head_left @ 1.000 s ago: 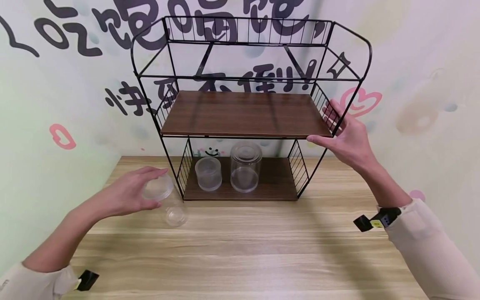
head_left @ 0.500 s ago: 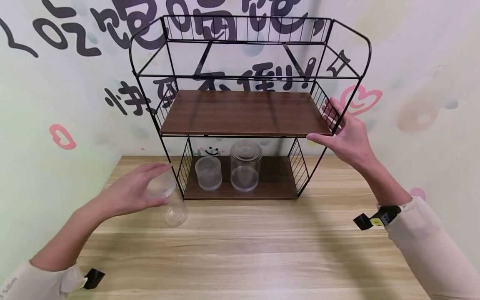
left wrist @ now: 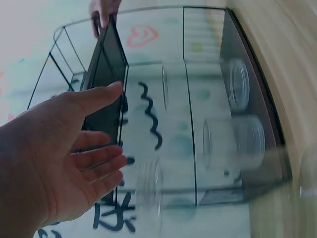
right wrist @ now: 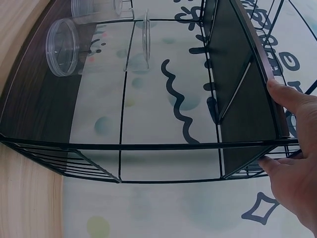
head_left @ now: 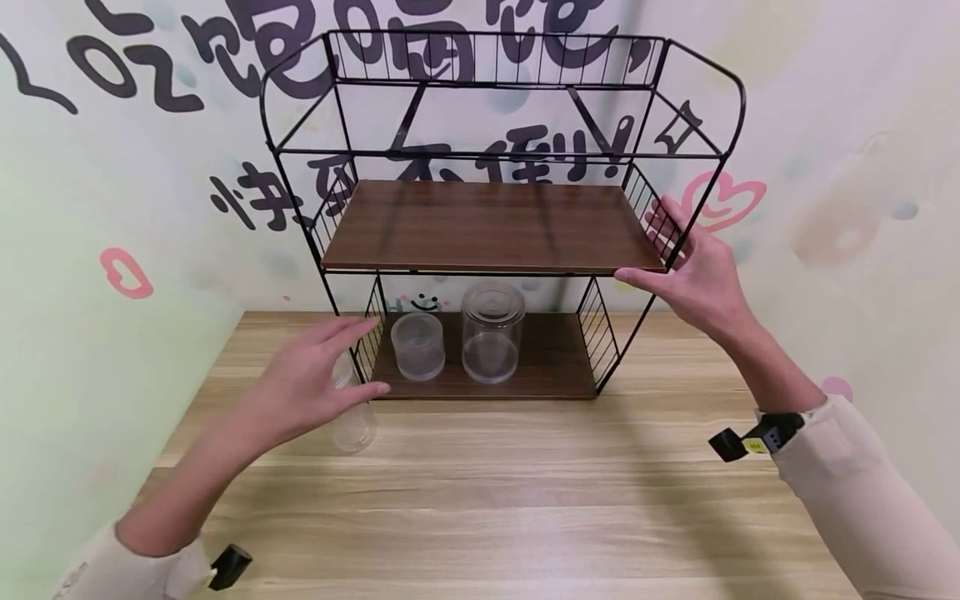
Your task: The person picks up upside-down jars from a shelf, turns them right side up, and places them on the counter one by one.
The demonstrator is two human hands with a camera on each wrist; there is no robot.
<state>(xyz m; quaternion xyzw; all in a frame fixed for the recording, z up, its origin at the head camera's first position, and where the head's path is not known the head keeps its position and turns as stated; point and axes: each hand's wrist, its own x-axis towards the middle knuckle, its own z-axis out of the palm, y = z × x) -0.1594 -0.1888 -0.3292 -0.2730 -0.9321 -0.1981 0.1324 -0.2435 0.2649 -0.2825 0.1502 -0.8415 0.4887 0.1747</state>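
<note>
My left hand (head_left: pixel 303 379) is held out at the left side of a black wire rack (head_left: pixel 480 225) with brown boards. Its thumb and fingers are spread, with nothing between them. Behind it, partly hidden, stands a clear container (head_left: pixel 343 368); in the left wrist view a clear jar (left wrist: pixel 148 183) shows beyond the fingertips. Another clear jar (head_left: pixel 354 429) stands on the table just in front. With my right hand (head_left: pixel 701 279) I grip the rack's right side, thumb on the middle board's front corner, fingers behind the side wires.
On the rack's bottom board stand a short clear jar (head_left: pixel 417 346) and a taller lidded clear jar (head_left: pixel 491 337). The rack's top tier is bare frame with cross bars. A light wood table (head_left: pixel 480 500) lies in front; a painted wall (head_left: pixel 840 167) stands behind.
My left hand has moved right, from around the clear container at the rack's left to beside the rack's front left post, its fingers now past that container. The right hand stays put.
</note>
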